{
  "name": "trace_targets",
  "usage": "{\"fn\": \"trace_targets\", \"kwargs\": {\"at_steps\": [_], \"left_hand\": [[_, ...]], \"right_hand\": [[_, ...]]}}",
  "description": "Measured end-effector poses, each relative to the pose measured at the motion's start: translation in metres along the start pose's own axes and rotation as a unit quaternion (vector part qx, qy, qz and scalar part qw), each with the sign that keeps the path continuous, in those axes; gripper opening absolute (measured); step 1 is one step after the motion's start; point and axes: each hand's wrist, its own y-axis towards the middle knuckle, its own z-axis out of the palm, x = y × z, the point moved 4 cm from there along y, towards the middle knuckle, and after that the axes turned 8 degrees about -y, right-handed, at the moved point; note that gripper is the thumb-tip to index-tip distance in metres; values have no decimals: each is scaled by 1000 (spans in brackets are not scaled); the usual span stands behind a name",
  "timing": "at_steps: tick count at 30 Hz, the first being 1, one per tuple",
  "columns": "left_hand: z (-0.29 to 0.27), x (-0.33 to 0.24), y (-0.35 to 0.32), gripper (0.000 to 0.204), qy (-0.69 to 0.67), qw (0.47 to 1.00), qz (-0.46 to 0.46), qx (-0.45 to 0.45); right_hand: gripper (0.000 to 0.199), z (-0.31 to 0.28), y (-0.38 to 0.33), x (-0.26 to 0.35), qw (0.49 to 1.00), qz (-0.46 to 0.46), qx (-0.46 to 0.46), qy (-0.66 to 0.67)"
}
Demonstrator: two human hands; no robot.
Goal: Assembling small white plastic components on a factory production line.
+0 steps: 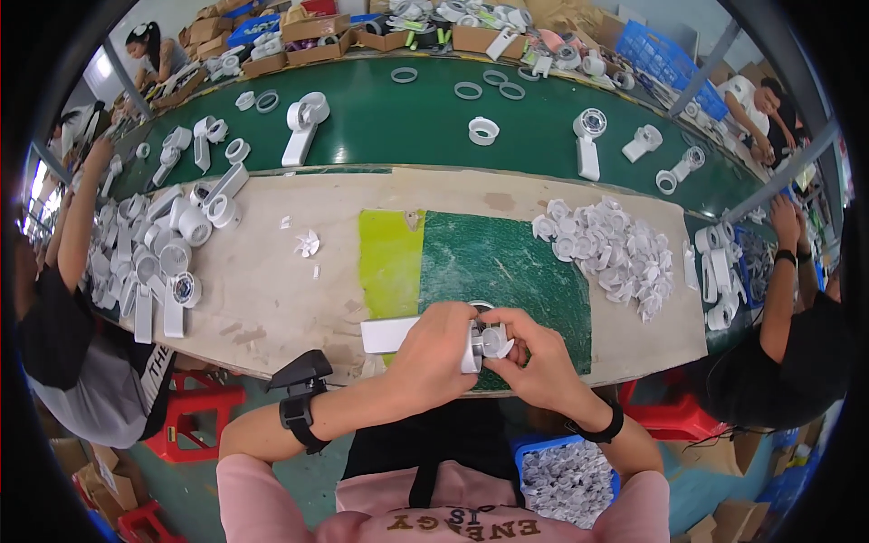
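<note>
My left hand (439, 351) is closed around a white handheld fan body (387, 335); its flat handle points left and its round head is partly covered by my fingers. At the head's opening, my right hand (539, 358) pinches a white fan blade (494, 342) between thumb and fingers. How far the blade sits inside the head cannot be seen. Both hands are above the near edge of a dark green mat (498, 258). To the right of the mat lies a heap of white fan blades (625, 253). Another loose fan blade (308, 242) rests left of the mat.
A pile of white fan bodies (149, 244) covers the table's left end. Beyond the cardboard (299, 199), a green conveyor belt (371, 100) carries fan parts and rings. A blue bin (520, 452) of small white parts stands below. Co-workers sit at both sides.
</note>
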Motion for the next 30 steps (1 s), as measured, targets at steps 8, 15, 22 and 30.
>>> {"fn": "trace_targets", "kwargs": {"at_steps": [8,15,22,30], "left_hand": [[-1,-10,10,50,93,995,10,41],[1,-11,13,51,98,993,7,61],[4,-13,12,69,131,988,24,73],[8,-9,16,79,144,988,37,46]], "right_hand": [[47,2,-4,7,1000,15,3,8],[46,3,-2,5,1000,6,1,-5],[55,6,-5,11,998,-14,-31,-54],[51,5,1,18,991,-38,-35,-126]]}}
